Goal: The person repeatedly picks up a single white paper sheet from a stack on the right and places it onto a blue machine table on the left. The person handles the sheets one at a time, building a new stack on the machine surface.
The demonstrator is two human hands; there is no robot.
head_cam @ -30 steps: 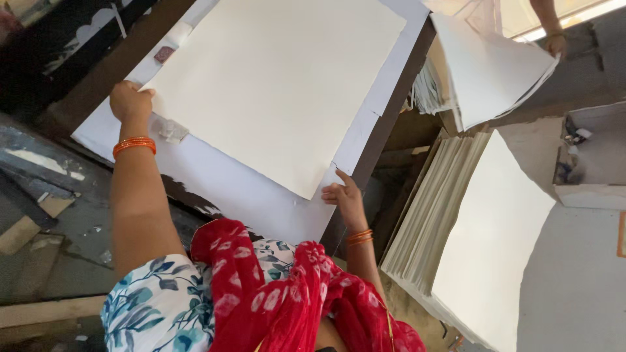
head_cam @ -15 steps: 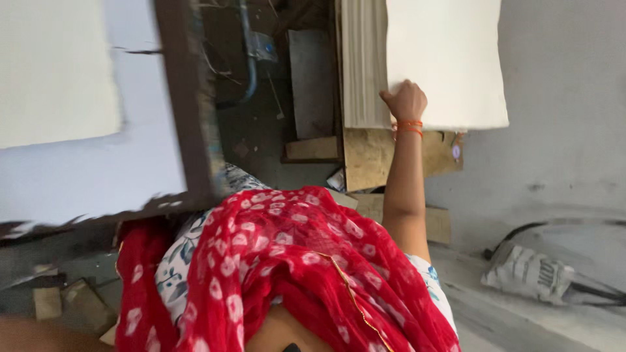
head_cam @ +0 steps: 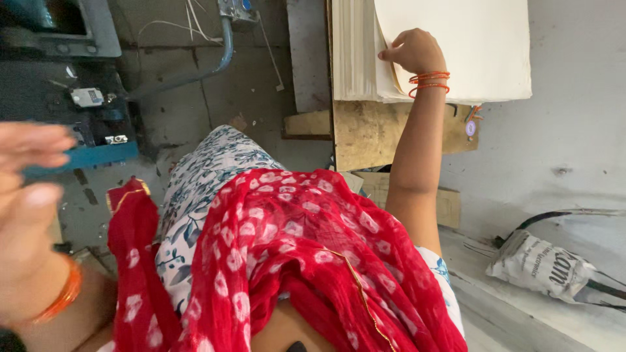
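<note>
My right hand (head_cam: pixel 412 51) grips the near left corner of the top cream sheet (head_cam: pixel 469 39) and lifts it off a thick stack of the same sheets (head_cam: pixel 352 52). Orange bangles ring that wrist. My left hand (head_cam: pixel 29 189) hangs blurred at the left edge, close to the camera, fingers apart and holding nothing. A red patterned scarf (head_cam: pixel 293 261) and a floral garment cover my front in the middle of the view.
The stack rests on a rough wooden board (head_cam: pixel 365 133). A grey pipe (head_cam: pixel 195 68) and a dark machine part with a blue edge (head_cam: pixel 72 98) lie at the upper left. A crumpled printed bag (head_cam: pixel 541 264) lies on the grey floor at right.
The view has swung from the white table with its large sheet to the stack on my right. My right hand now pinches and lifts the top sheet's corner; my left hand has left the table.
</note>
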